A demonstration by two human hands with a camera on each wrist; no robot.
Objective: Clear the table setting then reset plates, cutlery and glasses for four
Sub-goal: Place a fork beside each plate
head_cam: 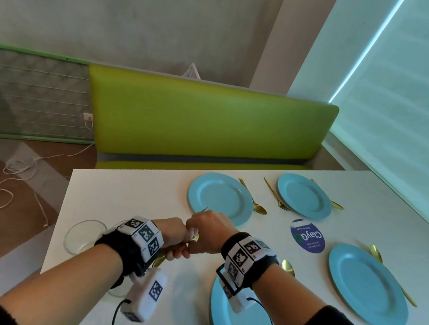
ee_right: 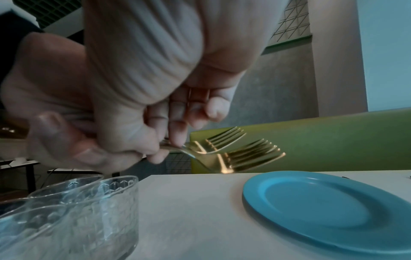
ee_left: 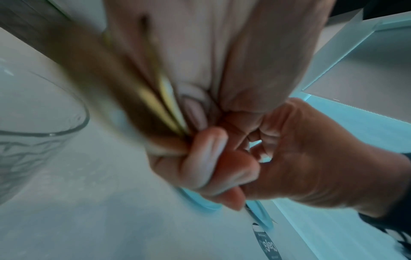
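Observation:
Both hands meet above the white table (head_cam: 129, 195). My left hand (head_cam: 177, 235) grips a bundle of gold forks (ee_right: 240, 149) by the handles, and their gold ends (head_cam: 159, 259) stick out below the fist. My right hand (head_cam: 205, 234) pinches the forks near their necks, with the tines (head_cam: 202, 210) pointing away over a blue plate (head_cam: 220, 197). Two sets of tines show in the right wrist view. The left wrist view shows the gold handles (ee_left: 155, 103), blurred, in the left hand's curled fingers (ee_left: 206, 158). Three other blue plates (head_cam: 304, 196) (head_cam: 368, 284) (head_cam: 238, 322) lie on the table.
Clear glasses (head_cam: 84, 235) stand at the table's left edge, close under my left wrist. Gold spoons (head_cam: 253, 196) (head_cam: 376, 253) (head_cam: 288, 267) and a fork (head_cam: 276, 194) lie beside the plates. A round blue sticker (head_cam: 306, 237) is at the table's centre. A green bench (head_cam: 207, 121) runs behind the table.

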